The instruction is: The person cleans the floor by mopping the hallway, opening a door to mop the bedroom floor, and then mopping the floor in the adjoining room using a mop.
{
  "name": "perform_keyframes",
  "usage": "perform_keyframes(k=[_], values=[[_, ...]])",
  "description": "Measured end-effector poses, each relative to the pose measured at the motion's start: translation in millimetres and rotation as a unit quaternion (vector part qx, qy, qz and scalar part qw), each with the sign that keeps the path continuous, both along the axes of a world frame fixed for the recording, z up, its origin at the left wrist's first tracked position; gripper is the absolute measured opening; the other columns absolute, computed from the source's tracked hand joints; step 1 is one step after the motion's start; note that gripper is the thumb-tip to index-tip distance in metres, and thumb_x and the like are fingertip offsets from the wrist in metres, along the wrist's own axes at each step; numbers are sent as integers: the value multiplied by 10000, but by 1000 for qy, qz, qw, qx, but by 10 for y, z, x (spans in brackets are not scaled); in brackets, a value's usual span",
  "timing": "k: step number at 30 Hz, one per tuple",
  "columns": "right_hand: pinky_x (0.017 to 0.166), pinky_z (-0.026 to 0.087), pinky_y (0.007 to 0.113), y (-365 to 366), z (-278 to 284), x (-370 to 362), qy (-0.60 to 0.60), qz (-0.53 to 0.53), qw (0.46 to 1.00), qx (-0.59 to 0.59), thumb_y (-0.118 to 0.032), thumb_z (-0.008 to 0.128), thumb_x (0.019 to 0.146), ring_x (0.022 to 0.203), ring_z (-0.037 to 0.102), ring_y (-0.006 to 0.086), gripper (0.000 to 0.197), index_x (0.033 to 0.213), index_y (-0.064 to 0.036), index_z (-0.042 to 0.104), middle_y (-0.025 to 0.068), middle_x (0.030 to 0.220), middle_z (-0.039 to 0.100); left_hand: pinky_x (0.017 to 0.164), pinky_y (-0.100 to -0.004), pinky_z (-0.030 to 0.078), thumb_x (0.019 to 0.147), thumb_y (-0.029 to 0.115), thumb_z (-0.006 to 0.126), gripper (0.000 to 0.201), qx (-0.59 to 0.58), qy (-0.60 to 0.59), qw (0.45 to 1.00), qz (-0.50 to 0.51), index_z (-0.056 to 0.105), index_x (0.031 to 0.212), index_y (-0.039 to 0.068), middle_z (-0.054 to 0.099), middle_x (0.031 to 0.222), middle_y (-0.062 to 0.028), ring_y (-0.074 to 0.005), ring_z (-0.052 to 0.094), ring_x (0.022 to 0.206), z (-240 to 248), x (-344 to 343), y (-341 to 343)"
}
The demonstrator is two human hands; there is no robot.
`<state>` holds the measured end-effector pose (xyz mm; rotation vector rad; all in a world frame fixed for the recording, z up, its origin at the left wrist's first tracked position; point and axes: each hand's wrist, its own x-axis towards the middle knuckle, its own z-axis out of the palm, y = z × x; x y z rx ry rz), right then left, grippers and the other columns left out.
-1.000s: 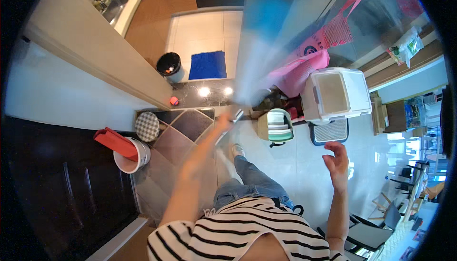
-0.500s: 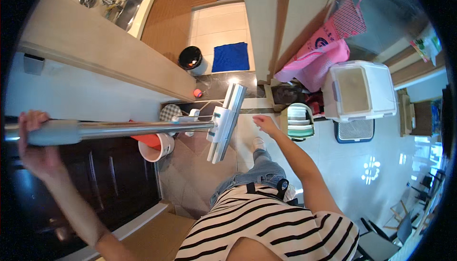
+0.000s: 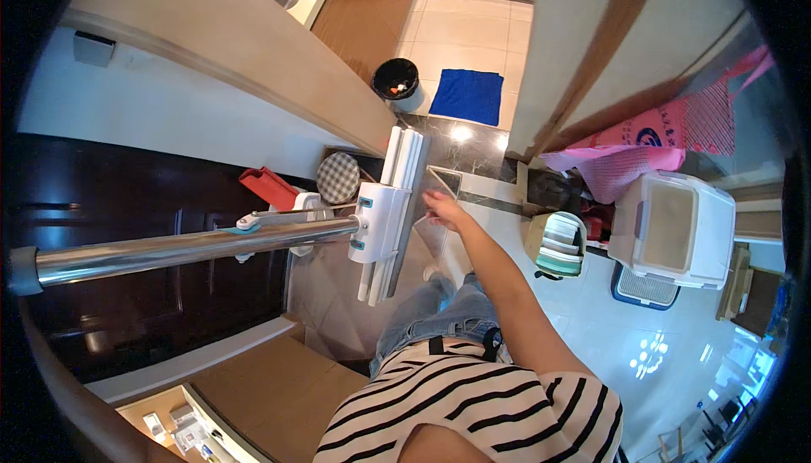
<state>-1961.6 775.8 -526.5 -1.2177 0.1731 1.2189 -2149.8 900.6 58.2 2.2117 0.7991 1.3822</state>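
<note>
A flat squeeze mop with a long metal pole [image 3: 194, 247] lies level across the left half of the view. Its white head [image 3: 378, 222] has white bars along it and a grey pad [image 3: 411, 209] on the right side. My left forearm [image 3: 72, 400] shows dark at the lower left rim; the hand lies beyond the picture's edge, near the pole's grey collar [image 3: 25, 271]. Close to the pad's right edge is my right hand [image 3: 443, 211], its fingers loosely bent and the thumb apart. Whether it touches the pad is hard to tell.
A dark door [image 3: 160, 209] stands at left, with a red dustpan [image 3: 270, 187] and a checked round stool [image 3: 339, 177] by the wall. Beyond are a bin [image 3: 397, 83] and blue mat [image 3: 467, 96]. At right stand a bin of stacked items [image 3: 559, 245], a white box [image 3: 673, 228] and pink bag [image 3: 629, 146].
The mop head has come closer and more upright, and moved slightly left. My left hand has left the view at the left edge. My right hand is nearer the pad. The view has turned left.
</note>
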Motion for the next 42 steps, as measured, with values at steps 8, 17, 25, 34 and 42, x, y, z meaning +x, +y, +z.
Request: perform_keyframes(k=[8,17,25,34,42], values=[[424,366,202,558,-300,-217,-26,33,989,144,-146,565,748,484,460,78,121,805,-48,523,9,583,494,860,-338,357,754,119,428,442,45,56,990,119,323,1144,-60,412,1106,-203,-274,419,1012,-248,-81,22],[469,404,213,648,-79,-756,-41,407,901,145,-99,592,716,490,478,85,381,1057,-33,436,7,590,505,869,-340,353,754,128,433,462,84,99,974,184,311,1166,-42,402,1126,-204,-280,412,1030,-228,-459,386],[457,406,209,1294,100,-976,-31,431,883,183,-86,585,721,479,467,66,353,1055,-29,484,8,557,500,876,-342,349,753,137,436,482,51,85,958,271,300,1185,-27,392,1145,-205,-285,405,1045,-328,-435,322],[435,432,219,1681,377,-625,-250,374,892,44,-160,630,683,480,516,84,141,727,-29,602,21,554,544,887,-369,337,730,88,480,489,142,329,893,273,324,1187,12,419,1130,-177,-279,410,1041,213,-2297,1744],[540,439,273,2321,350,1040,-536,268,794,-101,-223,665,619,549,549,141,171,699,-76,626,62,624,591,763,-328,351,736,-32,447,87,-342,-272,898,-54,410,761,43,384,703,-66,-164,391,678,-657,-1379,2480]])
